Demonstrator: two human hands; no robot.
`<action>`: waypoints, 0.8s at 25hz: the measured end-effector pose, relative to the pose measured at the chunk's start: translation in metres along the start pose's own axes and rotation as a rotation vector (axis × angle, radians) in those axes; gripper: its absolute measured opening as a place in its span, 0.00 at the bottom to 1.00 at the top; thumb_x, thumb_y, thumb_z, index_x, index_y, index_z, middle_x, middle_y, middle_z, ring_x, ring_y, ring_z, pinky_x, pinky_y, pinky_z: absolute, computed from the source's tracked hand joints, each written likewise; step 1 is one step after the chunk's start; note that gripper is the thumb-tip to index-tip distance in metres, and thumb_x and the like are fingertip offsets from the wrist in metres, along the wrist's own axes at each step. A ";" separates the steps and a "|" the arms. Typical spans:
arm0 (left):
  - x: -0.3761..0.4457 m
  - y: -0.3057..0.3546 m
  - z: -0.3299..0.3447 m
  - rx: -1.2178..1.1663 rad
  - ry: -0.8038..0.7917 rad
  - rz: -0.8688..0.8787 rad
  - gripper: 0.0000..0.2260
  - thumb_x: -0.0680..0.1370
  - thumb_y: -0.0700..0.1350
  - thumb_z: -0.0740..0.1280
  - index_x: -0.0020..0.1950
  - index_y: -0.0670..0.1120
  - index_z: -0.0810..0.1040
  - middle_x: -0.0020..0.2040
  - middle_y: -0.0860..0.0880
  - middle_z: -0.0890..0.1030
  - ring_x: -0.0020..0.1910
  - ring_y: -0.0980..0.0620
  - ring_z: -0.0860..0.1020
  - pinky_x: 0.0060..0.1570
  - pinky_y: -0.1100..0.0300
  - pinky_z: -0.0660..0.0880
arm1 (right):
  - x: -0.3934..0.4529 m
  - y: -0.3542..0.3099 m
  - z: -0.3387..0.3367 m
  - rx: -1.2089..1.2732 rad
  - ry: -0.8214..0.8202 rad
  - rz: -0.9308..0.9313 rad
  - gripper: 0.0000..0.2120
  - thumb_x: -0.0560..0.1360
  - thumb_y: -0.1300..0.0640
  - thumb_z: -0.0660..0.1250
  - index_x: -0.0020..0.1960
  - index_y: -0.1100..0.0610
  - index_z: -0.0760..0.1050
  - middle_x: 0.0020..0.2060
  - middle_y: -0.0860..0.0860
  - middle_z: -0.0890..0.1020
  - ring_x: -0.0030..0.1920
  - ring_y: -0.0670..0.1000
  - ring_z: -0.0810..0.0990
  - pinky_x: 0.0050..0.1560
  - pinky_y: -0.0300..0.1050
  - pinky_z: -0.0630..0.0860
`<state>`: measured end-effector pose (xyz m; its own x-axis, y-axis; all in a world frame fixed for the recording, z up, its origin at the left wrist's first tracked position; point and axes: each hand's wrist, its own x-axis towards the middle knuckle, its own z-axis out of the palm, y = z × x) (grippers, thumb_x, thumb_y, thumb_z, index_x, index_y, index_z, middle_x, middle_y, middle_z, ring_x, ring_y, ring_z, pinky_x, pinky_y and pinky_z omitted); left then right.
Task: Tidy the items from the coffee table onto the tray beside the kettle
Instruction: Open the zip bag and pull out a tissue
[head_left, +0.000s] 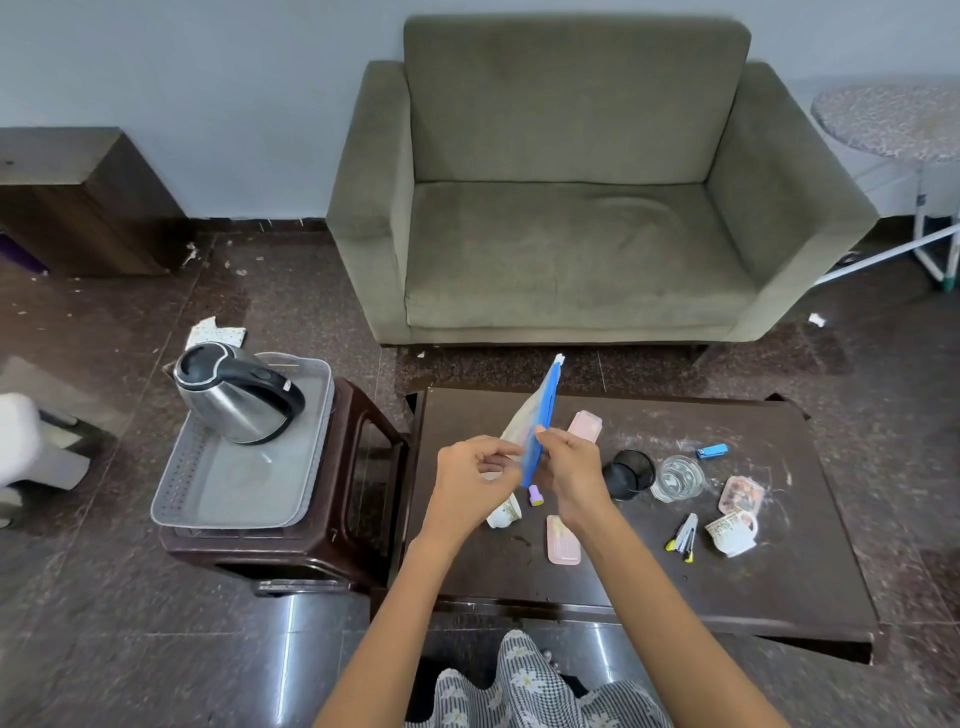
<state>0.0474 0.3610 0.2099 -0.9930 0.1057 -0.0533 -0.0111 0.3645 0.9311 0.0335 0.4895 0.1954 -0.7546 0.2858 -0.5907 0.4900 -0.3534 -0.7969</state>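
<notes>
**Zip pouch held up over the table's left end**

A clear pouch with a blue zip edge (540, 431) is held upright above the left end of the table (779, 582), off its surface. The right hand (571, 467) pinches the blue edge between thumb and fingers, its grip closed on it. The left hand (475, 480) is curled just beside the pouch's lower end; whether its grip is on the pouch I cannot tell.

Under the hands sit a small purple stamp (535, 494), a tipped white cup (505, 512) and a pink case (562, 540). Toward the table's right end lie a black mesh cup (628, 474), a glass (678, 478), a blue lighter (711, 451), some pens (684, 538) and a second cup (732, 532).

Off the table's left edge, a grey tray (234, 488) rests on a brown stool (358, 467), with the kettle (236, 395) standing in the tray's far end.
</notes>
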 end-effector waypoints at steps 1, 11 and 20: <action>0.001 0.001 0.001 -0.041 0.007 -0.059 0.10 0.70 0.38 0.69 0.49 0.45 0.85 0.44 0.49 0.85 0.41 0.56 0.82 0.48 0.56 0.80 | -0.001 0.002 -0.002 -0.048 -0.027 -0.035 0.09 0.77 0.63 0.64 0.44 0.67 0.79 0.42 0.62 0.80 0.41 0.57 0.77 0.41 0.50 0.78; 0.010 0.010 0.000 -0.300 0.127 -0.316 0.04 0.69 0.43 0.76 0.43 0.46 0.86 0.39 0.47 0.86 0.41 0.50 0.84 0.50 0.51 0.81 | -0.025 0.008 -0.003 -0.136 -0.215 -0.202 0.09 0.75 0.62 0.66 0.48 0.66 0.82 0.42 0.60 0.84 0.41 0.53 0.83 0.33 0.38 0.77; 0.012 0.010 -0.007 -0.270 0.108 -0.347 0.03 0.70 0.41 0.74 0.41 0.42 0.86 0.36 0.44 0.85 0.39 0.49 0.84 0.42 0.59 0.82 | -0.027 -0.005 -0.014 -0.363 -0.359 -0.166 0.10 0.77 0.59 0.65 0.50 0.62 0.83 0.45 0.56 0.85 0.39 0.44 0.83 0.33 0.36 0.77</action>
<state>0.0349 0.3597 0.2214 -0.9313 -0.0822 -0.3547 -0.3621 0.1051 0.9262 0.0568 0.4959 0.2137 -0.9053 -0.0339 -0.4234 0.4229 0.0195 -0.9059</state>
